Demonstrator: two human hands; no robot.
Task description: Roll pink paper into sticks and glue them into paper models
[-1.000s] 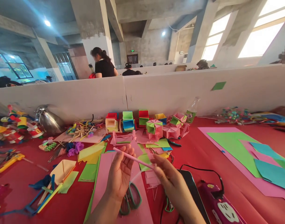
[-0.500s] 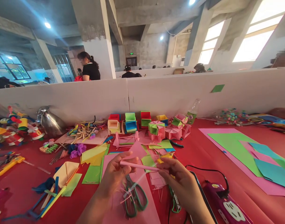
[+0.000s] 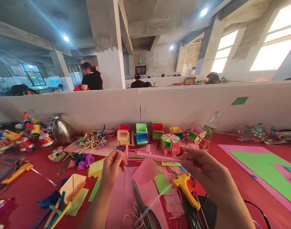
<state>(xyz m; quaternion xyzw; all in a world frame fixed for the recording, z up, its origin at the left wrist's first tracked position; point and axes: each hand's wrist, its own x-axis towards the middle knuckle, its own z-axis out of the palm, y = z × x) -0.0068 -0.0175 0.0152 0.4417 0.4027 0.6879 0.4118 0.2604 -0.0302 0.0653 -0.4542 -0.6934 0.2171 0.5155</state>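
- Pink paper roll [image 3: 159,157] hangs level above the red table [image 3: 26,194], held at both ends, just in front of a row of folded paper boxes [image 3: 142,132].
- Left hand [image 3: 113,167] has its fingertips pressed together in a pinch at the roll's left end.
- Right hand [image 3: 207,168] pinches the right end between thumb and forefinger, with the other fingers loosely curled.
- A white partition wall [image 3: 183,105] closes off the table's far edge, and the boxes stand close against it.
- The only open stretch is a strip of bare cloth between the right hand and a large green sheet [image 3: 262,165] lying on pink paper.
- The space under the hands is crowded. A pink sheet [image 3: 121,203], scissors [image 3: 138,197] and a yellow glue gun [image 3: 183,186] lie close together.
- The boxes are open-topped, but their insides cannot be seen.
- A metal kettle [image 3: 60,128] stands at the left with its lid on.
- A clear bottle [image 3: 210,127] leans at the right end of the row. How full it is cannot be told.
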